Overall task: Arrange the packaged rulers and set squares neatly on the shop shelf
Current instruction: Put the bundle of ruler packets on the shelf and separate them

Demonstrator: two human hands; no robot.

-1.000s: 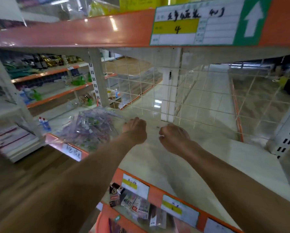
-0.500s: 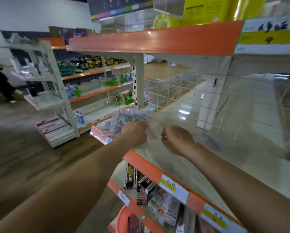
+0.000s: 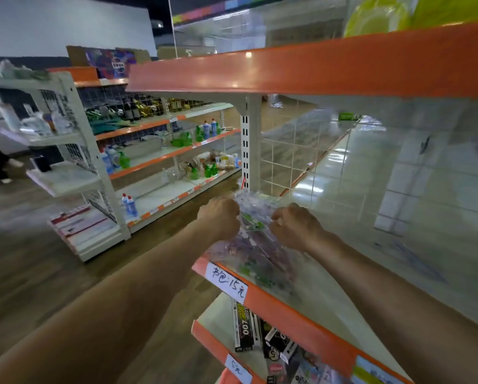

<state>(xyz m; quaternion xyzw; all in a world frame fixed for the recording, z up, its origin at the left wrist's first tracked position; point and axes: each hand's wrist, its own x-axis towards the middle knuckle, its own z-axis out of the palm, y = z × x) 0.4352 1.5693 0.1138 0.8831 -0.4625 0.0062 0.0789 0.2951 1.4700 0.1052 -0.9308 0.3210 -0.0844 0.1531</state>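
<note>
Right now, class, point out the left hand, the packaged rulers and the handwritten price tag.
left hand [image 3: 220, 217], head view, back of hand
packaged rulers [image 3: 260, 253], head view, clear wrapper near shelf edge
price tag [image 3: 228, 282], head view, label's middle

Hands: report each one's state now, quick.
Left hand: closed, gripping the stack of clear ruler packets.
Right hand: closed, pinching the same stack.

Bright overhead light glares off the glossy shelf [image 3: 398, 217]; motion blur, wide-angle warping at edges.
</note>
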